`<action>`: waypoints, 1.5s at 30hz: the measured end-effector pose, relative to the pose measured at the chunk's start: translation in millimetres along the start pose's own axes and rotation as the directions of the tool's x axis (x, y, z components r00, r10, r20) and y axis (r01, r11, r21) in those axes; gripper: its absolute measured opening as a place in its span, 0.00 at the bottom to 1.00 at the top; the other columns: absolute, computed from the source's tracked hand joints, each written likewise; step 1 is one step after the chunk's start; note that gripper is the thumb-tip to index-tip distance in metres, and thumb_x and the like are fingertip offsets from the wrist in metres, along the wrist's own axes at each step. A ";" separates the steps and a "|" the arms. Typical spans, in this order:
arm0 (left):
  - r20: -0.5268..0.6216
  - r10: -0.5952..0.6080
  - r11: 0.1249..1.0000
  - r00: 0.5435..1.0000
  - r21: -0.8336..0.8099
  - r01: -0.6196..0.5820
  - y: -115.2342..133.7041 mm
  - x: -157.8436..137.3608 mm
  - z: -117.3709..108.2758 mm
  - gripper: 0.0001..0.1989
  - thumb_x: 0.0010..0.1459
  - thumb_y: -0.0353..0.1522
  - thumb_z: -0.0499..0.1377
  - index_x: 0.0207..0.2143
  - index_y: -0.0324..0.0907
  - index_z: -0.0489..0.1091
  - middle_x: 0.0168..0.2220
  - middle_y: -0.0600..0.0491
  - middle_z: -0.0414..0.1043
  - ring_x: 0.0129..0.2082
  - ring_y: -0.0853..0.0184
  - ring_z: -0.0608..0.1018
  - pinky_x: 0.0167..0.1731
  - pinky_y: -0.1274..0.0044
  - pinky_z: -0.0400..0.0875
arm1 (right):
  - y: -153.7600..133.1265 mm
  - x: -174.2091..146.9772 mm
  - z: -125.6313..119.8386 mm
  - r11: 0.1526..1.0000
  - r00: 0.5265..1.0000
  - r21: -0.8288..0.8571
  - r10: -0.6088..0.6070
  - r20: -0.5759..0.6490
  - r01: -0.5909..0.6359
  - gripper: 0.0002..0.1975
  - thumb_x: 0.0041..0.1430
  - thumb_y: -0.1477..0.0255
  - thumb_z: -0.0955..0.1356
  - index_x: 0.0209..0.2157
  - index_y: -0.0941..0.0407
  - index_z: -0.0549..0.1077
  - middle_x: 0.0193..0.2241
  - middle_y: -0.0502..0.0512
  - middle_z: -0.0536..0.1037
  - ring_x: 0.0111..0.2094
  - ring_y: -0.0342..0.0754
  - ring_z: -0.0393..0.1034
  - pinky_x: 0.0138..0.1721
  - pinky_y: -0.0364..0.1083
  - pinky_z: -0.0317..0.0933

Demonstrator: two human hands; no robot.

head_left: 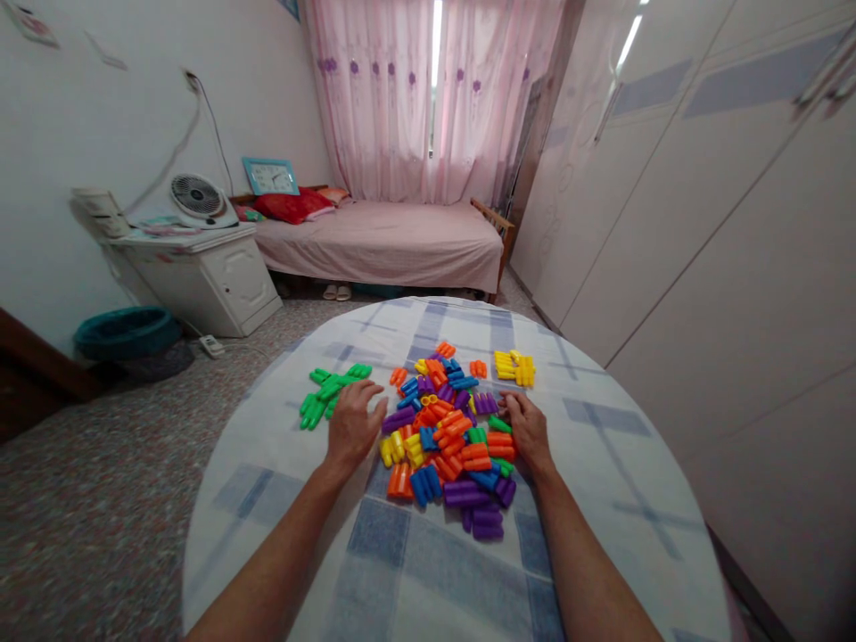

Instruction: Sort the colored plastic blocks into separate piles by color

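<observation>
A heap of plastic tube-shaped building blocks (451, 437) in orange, purple, blue, yellow and green lies on the table between my hands. My left hand (354, 423) is open at the heap's left, thumb and fingers apart, beside a group of green blocks (327, 388) that it partly covers. On the heap's right side, my right hand (528, 430) has its fingers curled together at the right end of a ridged purple block (484, 404). Beyond that hand sits a small group of yellow blocks (514, 367).
The round table (281, 544) wears a blue-and-white checked cloth. Past it stand a bed (388, 232) with a pink cover, a white cabinet (234, 281) carrying a fan (197, 196), and a teal bin (127, 332). Tall wardrobe doors (669, 196) line the right.
</observation>
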State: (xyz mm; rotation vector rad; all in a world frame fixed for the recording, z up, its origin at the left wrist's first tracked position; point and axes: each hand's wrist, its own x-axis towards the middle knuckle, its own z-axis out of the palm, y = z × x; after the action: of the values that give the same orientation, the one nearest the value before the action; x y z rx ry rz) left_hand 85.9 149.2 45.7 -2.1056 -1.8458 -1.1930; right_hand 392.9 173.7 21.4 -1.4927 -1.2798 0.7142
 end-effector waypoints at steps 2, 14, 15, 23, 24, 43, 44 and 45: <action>0.041 -0.022 0.991 0.999 -0.131 0.027 14.1 0.0 13.4 0.14 0.59 0.38 0.52 0.42 0.41 0.73 0.47 0.46 0.71 0.50 0.60 0.71 0.52 0.67 0.64 | 1.6 0.7 0.0 1.000 1.000 -0.004 -0.010 0.003 0.010 0.21 0.55 0.58 0.60 0.40 0.57 0.74 0.30 0.53 0.78 0.29 0.46 0.71 0.33 0.45 0.65; 0.141 -0.280 0.830 0.950 -0.462 0.313 16.0 -6.7 41.8 0.20 0.62 0.41 0.45 0.42 0.39 0.71 0.48 0.46 0.72 0.50 0.63 0.72 0.55 0.67 0.62 | -5.2 0.0 -6.0 0.991 0.990 -0.116 -0.058 0.126 0.072 0.19 0.55 0.61 0.61 0.41 0.56 0.74 0.36 0.53 0.79 0.36 0.47 0.73 0.39 0.46 0.66; 0.132 -0.286 0.823 0.949 -0.472 0.314 16.1 -6.9 41.4 0.20 0.62 0.41 0.45 0.42 0.39 0.71 0.47 0.46 0.72 0.50 0.63 0.72 0.55 0.67 0.62 | -8.6 -0.6 -7.9 0.988 0.986 -0.129 -0.062 0.157 0.083 0.18 0.55 0.62 0.62 0.41 0.56 0.75 0.37 0.53 0.79 0.38 0.48 0.73 0.40 0.46 0.65; 0.103 -0.348 0.768 0.932 -0.539 0.347 11.3 -2.9 43.1 0.20 0.61 0.41 0.45 0.39 0.39 0.71 0.43 0.46 0.73 0.46 0.62 0.74 0.51 0.68 0.65 | -27.5 0.7 -21.3 0.933 0.955 -0.333 -0.036 0.294 0.137 0.17 0.55 0.65 0.63 0.43 0.56 0.75 0.40 0.56 0.79 0.37 0.49 0.74 0.41 0.47 0.65; 0.100 -0.364 0.756 0.926 -0.549 0.357 9.5 -1.7 44.0 0.20 0.61 0.41 0.45 0.40 0.39 0.71 0.43 0.47 0.73 0.46 0.62 0.74 0.50 0.68 0.66 | -29.6 4.2 -20.8 0.916 0.956 -0.374 -0.035 0.291 0.147 0.17 0.55 0.65 0.63 0.44 0.57 0.75 0.40 0.56 0.79 0.37 0.49 0.74 0.41 0.47 0.65; 0.185 -0.427 0.619 0.885 -0.654 0.436 -0.2 2.9 53.8 0.19 0.62 0.43 0.47 0.42 0.42 0.71 0.47 0.48 0.71 0.46 0.63 0.74 0.43 0.71 0.72 | -47.2 104.8 39.1 0.546 0.875 -0.729 -0.013 0.485 0.412 0.19 0.52 0.72 0.68 0.48 0.50 0.74 0.43 0.56 0.75 0.42 0.51 0.72 0.39 0.43 0.60; 0.187 -0.429 0.619 0.884 -0.652 0.439 -0.1 2.7 53.9 0.19 0.62 0.43 0.47 0.42 0.42 0.71 0.47 0.48 0.71 0.47 0.63 0.74 0.44 0.71 0.72 | -47.5 109.1 39.9 0.549 0.879 -0.730 -0.017 0.477 0.407 0.19 0.52 0.71 0.69 0.48 0.50 0.74 0.43 0.56 0.75 0.42 0.51 0.72 0.40 0.43 0.60; 0.190 -0.431 0.619 0.882 -0.649 0.442 0.1 2.6 53.8 0.19 0.62 0.43 0.47 0.42 0.42 0.71 0.47 0.48 0.71 0.47 0.63 0.74 0.44 0.71 0.72 | -48.4 114.8 41.4 0.552 0.885 -0.731 -0.026 0.464 0.400 0.19 0.53 0.70 0.68 0.48 0.51 0.74 0.43 0.56 0.75 0.42 0.50 0.71 0.40 0.43 0.60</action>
State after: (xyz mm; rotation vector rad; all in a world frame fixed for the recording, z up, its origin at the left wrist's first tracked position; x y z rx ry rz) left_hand 111.8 180.4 10.2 -1.9595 -2.2582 -2.2867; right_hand 368.9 292.4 72.1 -1.8938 -2.3028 0.2266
